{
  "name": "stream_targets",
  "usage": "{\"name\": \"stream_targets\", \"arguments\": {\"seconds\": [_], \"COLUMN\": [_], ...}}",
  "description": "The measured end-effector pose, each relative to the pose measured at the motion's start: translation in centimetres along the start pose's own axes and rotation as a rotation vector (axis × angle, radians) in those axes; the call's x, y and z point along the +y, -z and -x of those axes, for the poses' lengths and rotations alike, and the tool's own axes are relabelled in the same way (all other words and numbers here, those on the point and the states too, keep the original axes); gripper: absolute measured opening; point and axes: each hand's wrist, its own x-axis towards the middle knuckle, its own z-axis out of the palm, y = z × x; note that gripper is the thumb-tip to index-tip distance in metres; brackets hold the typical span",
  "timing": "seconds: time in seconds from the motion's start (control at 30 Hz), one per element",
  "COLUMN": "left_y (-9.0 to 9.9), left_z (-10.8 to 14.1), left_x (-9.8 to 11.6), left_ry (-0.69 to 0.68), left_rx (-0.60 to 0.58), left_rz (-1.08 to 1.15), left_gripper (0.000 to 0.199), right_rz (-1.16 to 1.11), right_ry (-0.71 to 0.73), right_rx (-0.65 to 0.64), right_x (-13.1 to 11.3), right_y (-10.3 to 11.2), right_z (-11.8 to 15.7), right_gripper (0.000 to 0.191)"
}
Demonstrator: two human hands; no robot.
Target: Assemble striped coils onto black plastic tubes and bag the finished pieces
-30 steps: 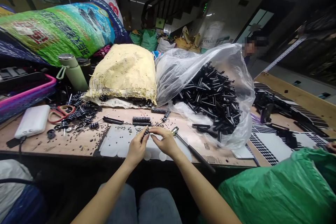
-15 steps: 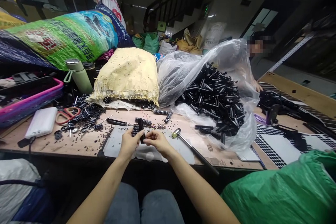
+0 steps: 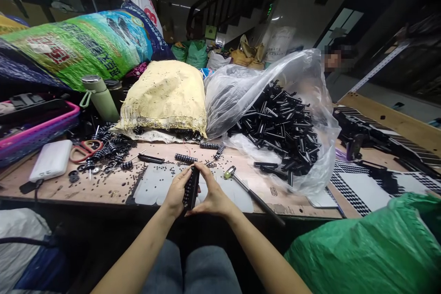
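Between my hands, over the front edge of the table, is a black holder with a roller of small pale characters [image 3: 190,188], held nearly upright. My left hand [image 3: 176,192] is closed round its left side. The fingers of my right hand [image 3: 212,194] press its top end while the thumb is at the bottom end. Just behind lie a roller with pale characters [image 3: 185,158] and a slim black holder [image 3: 150,159]. A hammer [image 3: 253,195] with a dark handle rests to the right of my right hand. A grey sheet [image 3: 151,186] lies under the work spot.
A clear plastic bag [image 3: 227,101] spills black holders at right. Behind stands a yellow sack [image 3: 165,96]. Rollers, scissors [image 3: 86,150], a white power bank [image 3: 51,161] and tiny black rings lie left. A green bag [image 3: 361,243] is at front right; another person stands beyond the table.
The holder and roller have come together and moved slightly down and right, nearer to me. My right hand has gone from pinching the holder's side to spanning its two ends.
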Motion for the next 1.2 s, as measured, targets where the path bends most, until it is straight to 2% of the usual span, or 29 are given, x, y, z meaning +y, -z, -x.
{"name": "stream_targets", "arguments": {"seconds": [0.1, 0.23, 0.37, 0.43, 0.5, 0.57, 0.67, 0.77, 0.83, 0.9, 1.0, 1.1, 1.17, 1.2], "left_y": [-0.8, -1.5, -1.1, -0.7, -0.1, 0.4, 1.4, 2.4, 3.0, 3.3, 3.4, 3.4, 3.5, 3.5], "left_z": [0.3, 0.5, 0.3, 0.0, -0.1, -0.3, -0.7, -1.1, -1.2, -1.3, -1.5, -1.7, -1.8, -1.7], "left_x": [-0.1, -0.1, -0.5, -1.2, -2.3, -3.7, -5.7, -6.2, -5.7, -4.8, -3.7, -3.2, -3.2, -3.3], "left_ry": [0.034, 0.056, 0.107, 0.092, -0.041, -0.28, -0.59, -0.765, -0.842, -0.879, -0.898, -0.914, -0.919, -0.915], "left_rx": [-0.029, 0.02, -0.02, -0.031, -0.017, -0.001, -0.049, -0.167, -0.233, -0.271, -0.293, -0.305, -0.301, -0.292], "left_rz": [0.02, 0.023, -0.034, -0.173, -0.46, -0.831, -1.275, -1.547, -1.704, -1.837, -1.947, -1.978, -1.985, -1.99], "left_gripper": [0.047, 0.052, 0.047, 0.044, 0.042, 0.043, 0.043, 0.041, 0.043, 0.043, 0.042, 0.043, 0.044, 0.044], "right_rz": [-0.051, -0.126, -0.125, -0.062, 0.049, 0.182, 0.374, 0.678, 0.953, 1.079, 0.905, 0.611, 0.546, 0.559], "right_ry": [-0.039, -0.094, -0.16, -0.199, -0.226, -0.244, -0.289, -0.441, -0.647, -0.8, -0.86, -0.776, -0.711, -0.707], "right_rx": [0.031, 0.061, 0.111, 0.15, 0.2, 0.239, 0.196, 0.21, 0.296, 0.245, 0.178, 0.29, 0.324, 0.293], "right_x": [0.4, 0.8, 0.6, 0.9, 1.5, 2.3, 3.3, 3.7, 3.8, 3.5, 2.0, -0.2, -1.3, -1.6], "right_y": [-0.4, -0.7, -1.0, -1.5, -2.2, -2.9, -2.5, 0.6, 3.6, 6.0, 6.9, 5.2, 3.7, 3.0], "right_z": [0.3, 0.7, 1.3, 1.6, 1.9, 2.2, 3.5, 6.6, 8.9, 10.6, 10.9, 9.6, 9.1, 9.0], "right_gripper": [0.104, 0.106, 0.101, 0.099, 0.095, 0.086, 0.079, 0.074, 0.045, 0.024, 0.028, 0.036, 0.039, 0.039]}}
